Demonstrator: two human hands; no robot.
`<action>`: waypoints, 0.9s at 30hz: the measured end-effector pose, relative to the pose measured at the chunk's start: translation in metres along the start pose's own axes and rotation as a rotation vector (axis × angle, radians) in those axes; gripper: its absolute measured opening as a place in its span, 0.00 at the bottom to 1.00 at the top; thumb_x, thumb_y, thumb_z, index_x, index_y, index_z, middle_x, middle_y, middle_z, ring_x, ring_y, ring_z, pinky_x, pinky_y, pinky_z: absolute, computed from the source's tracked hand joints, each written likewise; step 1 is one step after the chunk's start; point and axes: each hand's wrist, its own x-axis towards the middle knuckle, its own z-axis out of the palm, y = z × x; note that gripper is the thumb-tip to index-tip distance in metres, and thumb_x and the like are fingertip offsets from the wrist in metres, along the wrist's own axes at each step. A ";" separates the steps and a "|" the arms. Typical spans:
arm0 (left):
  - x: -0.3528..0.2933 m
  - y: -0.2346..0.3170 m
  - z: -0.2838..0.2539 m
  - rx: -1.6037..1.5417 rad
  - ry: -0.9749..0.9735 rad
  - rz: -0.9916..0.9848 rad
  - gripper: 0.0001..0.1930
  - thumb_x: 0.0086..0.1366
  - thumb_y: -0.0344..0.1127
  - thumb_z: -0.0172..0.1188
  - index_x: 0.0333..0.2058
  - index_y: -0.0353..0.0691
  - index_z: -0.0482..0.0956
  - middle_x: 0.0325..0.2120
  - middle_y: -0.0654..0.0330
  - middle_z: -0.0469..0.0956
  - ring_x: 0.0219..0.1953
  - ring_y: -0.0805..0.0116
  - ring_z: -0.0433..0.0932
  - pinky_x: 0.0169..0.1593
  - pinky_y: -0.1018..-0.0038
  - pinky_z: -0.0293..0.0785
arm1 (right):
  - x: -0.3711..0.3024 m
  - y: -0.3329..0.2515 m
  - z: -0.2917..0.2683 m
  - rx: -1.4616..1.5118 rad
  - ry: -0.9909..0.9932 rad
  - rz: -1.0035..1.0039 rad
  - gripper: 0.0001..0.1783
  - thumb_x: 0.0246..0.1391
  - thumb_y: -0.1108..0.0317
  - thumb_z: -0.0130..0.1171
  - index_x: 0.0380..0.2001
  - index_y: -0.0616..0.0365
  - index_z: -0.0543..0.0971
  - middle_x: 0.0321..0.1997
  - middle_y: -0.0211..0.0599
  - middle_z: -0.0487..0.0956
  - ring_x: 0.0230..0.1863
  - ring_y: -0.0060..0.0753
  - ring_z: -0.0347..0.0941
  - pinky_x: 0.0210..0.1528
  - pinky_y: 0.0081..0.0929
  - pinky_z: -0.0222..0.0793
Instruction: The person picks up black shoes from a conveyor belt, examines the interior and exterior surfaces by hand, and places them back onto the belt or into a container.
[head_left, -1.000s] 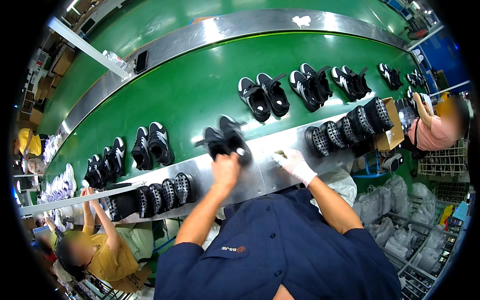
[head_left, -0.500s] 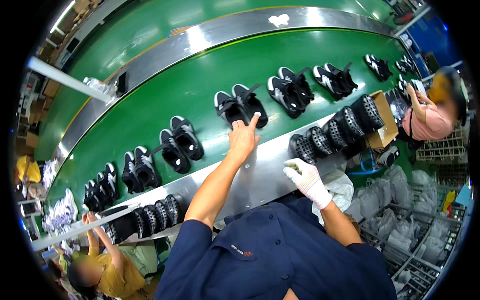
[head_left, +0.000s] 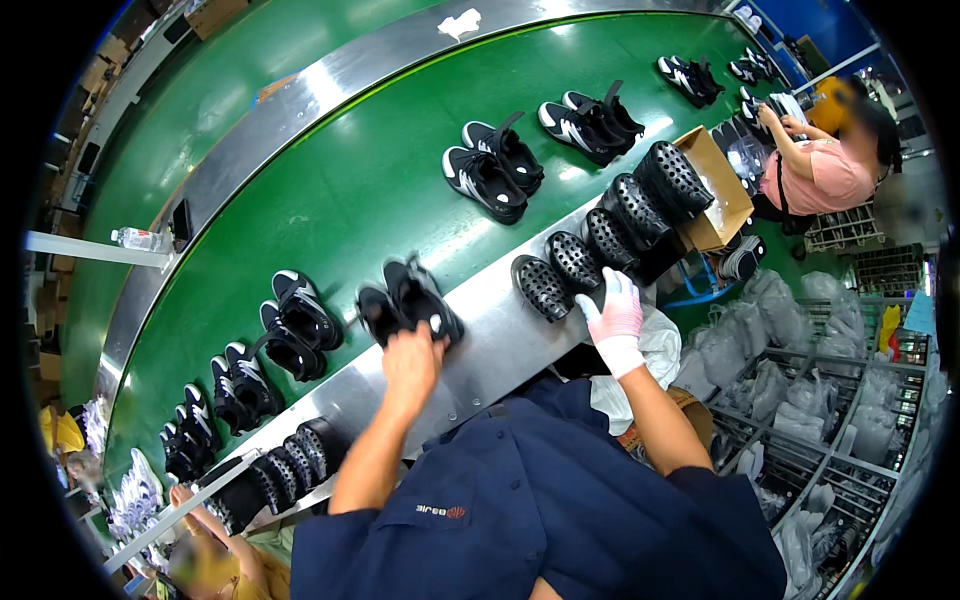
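The left hand [head_left: 412, 366] grips the heels of a blurred pair of black shoes [head_left: 420, 298] at the near edge of the green belt [head_left: 350, 200]; the gloved right hand [head_left: 616, 318] is open, just beside black perforated forms [head_left: 575, 262] on the metal worktop [head_left: 490, 365]; whether it touches them, I cannot tell.

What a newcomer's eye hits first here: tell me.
A broad, glossy green surface curves across the view, carrying black-and-white strapped shoes. At its near edge, the bare left hand holds a blurred black pair. Further right, the white-gloved right hand is beside glossy black perforated forms.
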 end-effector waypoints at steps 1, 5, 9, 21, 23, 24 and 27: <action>-0.026 0.002 0.004 0.008 -0.069 -0.019 0.20 0.61 0.51 0.69 0.40 0.38 0.82 0.32 0.43 0.82 0.38 0.43 0.82 0.38 0.51 0.80 | 0.006 0.000 0.008 -0.048 0.012 -0.035 0.37 0.50 0.55 0.73 0.59 0.63 0.74 0.55 0.54 0.76 0.56 0.59 0.72 0.58 0.48 0.72; -0.095 0.010 -0.008 -0.111 -0.061 -0.021 0.27 0.60 0.42 0.72 0.57 0.44 0.78 0.38 0.41 0.79 0.43 0.42 0.79 0.43 0.52 0.78 | 0.012 0.015 0.027 -0.124 -0.008 -0.093 0.31 0.51 0.56 0.72 0.53 0.62 0.76 0.49 0.49 0.78 0.50 0.56 0.75 0.52 0.47 0.75; -0.101 0.012 -0.038 -0.293 0.063 0.072 0.24 0.61 0.38 0.71 0.54 0.39 0.80 0.37 0.47 0.81 0.40 0.49 0.81 0.42 0.56 0.79 | 0.009 0.011 -0.006 -0.126 0.029 -0.141 0.27 0.51 0.57 0.72 0.50 0.62 0.79 0.48 0.50 0.79 0.50 0.56 0.76 0.53 0.46 0.75; 0.016 0.109 -0.026 -1.784 -0.530 0.119 0.13 0.72 0.37 0.64 0.49 0.35 0.80 0.42 0.55 0.85 0.40 0.68 0.84 0.41 0.71 0.84 | -0.030 -0.070 -0.070 0.973 -0.286 0.366 0.20 0.59 0.70 0.70 0.52 0.67 0.80 0.43 0.35 0.84 0.40 0.20 0.78 0.45 0.23 0.75; 0.012 0.108 -0.018 -1.806 -0.548 0.074 0.09 0.72 0.36 0.63 0.45 0.37 0.81 0.38 0.58 0.85 0.35 0.71 0.83 0.37 0.72 0.83 | -0.038 -0.070 -0.069 1.048 -0.279 0.373 0.20 0.59 0.70 0.70 0.51 0.67 0.79 0.43 0.34 0.84 0.40 0.20 0.78 0.45 0.23 0.76; 0.009 0.106 -0.014 -1.817 -0.555 0.051 0.07 0.72 0.35 0.63 0.42 0.38 0.82 0.36 0.59 0.85 0.33 0.73 0.83 0.35 0.73 0.83 | -0.041 -0.068 -0.067 1.104 -0.279 0.380 0.19 0.59 0.70 0.69 0.51 0.67 0.79 0.42 0.34 0.84 0.39 0.20 0.78 0.44 0.22 0.76; 0.005 0.101 0.000 -1.930 -0.495 -0.046 0.07 0.72 0.35 0.62 0.39 0.37 0.81 0.35 0.61 0.85 0.32 0.71 0.83 0.35 0.73 0.84 | -0.040 -0.066 -0.073 1.089 -0.269 0.396 0.19 0.59 0.70 0.70 0.51 0.66 0.79 0.41 0.33 0.83 0.38 0.20 0.78 0.42 0.22 0.76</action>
